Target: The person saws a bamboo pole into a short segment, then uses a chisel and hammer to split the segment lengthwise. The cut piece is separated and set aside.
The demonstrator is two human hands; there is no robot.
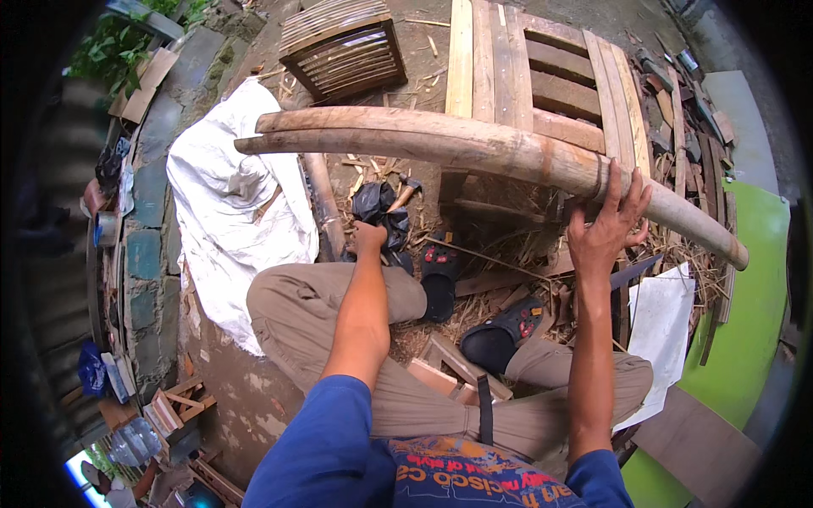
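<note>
A long bamboo pole [474, 146] lies across the front of a wooden slatted stand, split lengthwise at its left end. My right hand [608, 212] holds it toward the right end, fingers spread over the top and thumb at the near side. Between my legs and a white sack, my left hand [370, 237] is closed against a black plastic bag [377, 203]. Whatever is in its fingers is hidden. Beside the bag is a tool with a wooden handle [401, 200] and a dark head, perhaps a hammer.
The slatted stand [501, 63] is beyond the pole, with a wooden stool [339, 42] to its left. A white sack [237, 212] covers ground at left. A saw blade [635, 270] shows beside my right forearm. Bamboo shavings and a wooden box [453, 360] lie around my feet.
</note>
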